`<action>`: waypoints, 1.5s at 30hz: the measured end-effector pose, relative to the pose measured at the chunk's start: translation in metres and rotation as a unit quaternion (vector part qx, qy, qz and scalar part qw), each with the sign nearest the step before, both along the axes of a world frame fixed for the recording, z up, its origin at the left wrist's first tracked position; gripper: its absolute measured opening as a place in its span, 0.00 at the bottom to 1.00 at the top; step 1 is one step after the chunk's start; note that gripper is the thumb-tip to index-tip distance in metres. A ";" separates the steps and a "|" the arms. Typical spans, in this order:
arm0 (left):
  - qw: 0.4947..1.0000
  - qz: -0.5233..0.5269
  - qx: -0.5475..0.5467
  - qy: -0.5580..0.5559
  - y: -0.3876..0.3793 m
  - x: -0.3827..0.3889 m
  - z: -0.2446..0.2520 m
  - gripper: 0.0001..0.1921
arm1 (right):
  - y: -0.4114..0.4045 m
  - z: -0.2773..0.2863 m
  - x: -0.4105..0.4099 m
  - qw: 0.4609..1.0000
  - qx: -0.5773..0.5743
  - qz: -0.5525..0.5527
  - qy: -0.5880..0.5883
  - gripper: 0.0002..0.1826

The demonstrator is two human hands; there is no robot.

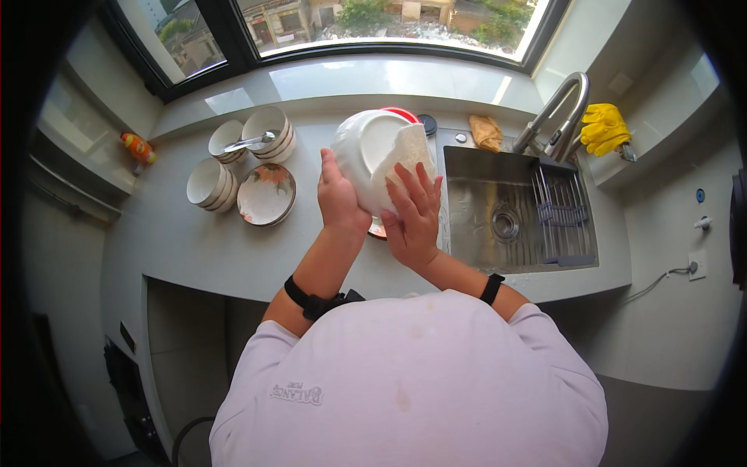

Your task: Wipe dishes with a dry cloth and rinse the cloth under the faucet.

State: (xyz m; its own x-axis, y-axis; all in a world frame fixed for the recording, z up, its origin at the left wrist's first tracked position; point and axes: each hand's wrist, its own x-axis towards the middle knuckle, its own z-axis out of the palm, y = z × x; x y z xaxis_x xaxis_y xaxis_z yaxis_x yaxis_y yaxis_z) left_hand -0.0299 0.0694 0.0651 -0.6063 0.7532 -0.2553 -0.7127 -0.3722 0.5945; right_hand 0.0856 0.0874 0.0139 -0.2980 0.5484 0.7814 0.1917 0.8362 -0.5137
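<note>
A large white bowl [357,140] is tilted up above the counter, its underside and foot ring turned towards me. My left hand [340,198] grips it by the left side, thumb pointing up. With fingers spread, my right hand [415,213] presses an off-white cloth [413,146] flat against the bowl's outside. Behind the bowl a red rim [402,114] shows in part. Below it peeks the edge of a patterned dish [377,229], mostly hidden by the bowl and my hands.
Left on the counter [169,245] are stacked bowls [205,184], a bowl stack with metal cutlery [252,140] on top, and floral plates [266,195]. On the right are a steel sink [473,204], drying rack [560,216], faucet [575,87], tan cloth [485,133] and yellow gloves [607,129].
</note>
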 end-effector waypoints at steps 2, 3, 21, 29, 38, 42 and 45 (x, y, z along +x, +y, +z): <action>0.998 -0.004 -0.012 0.066 -0.005 0.005 0.008 0.25 | -0.001 0.009 -0.001 0.995 0.062 -0.005 -0.080 0.19; 0.998 -0.004 -0.011 0.067 -0.008 0.006 0.009 0.25 | -0.001 0.015 -0.002 0.995 0.063 -0.005 -0.079 0.19; 0.942 -0.019 -0.029 0.335 -0.017 0.001 0.004 0.21 | 0.075 0.062 -0.016 0.954 -0.265 0.117 0.076 0.17; 0.950 -0.047 0.031 0.309 -0.014 -0.001 -0.007 0.21 | 0.035 0.082 -0.016 0.984 0.149 0.029 -0.094 0.16; 0.951 -0.060 -0.014 0.302 -0.016 -0.007 0.002 0.22 | 0.065 0.050 -0.016 0.980 -0.168 0.078 0.080 0.21; 0.963 -0.040 0.032 0.263 -0.018 -0.009 0.001 0.21 | 0.025 0.049 -0.020 0.998 -0.044 0.030 -0.038 0.25; 0.970 -0.069 0.068 0.222 -0.017 -0.016 0.010 0.21 | 0.003 0.046 -0.012 0.992 -0.012 0.064 -0.105 0.24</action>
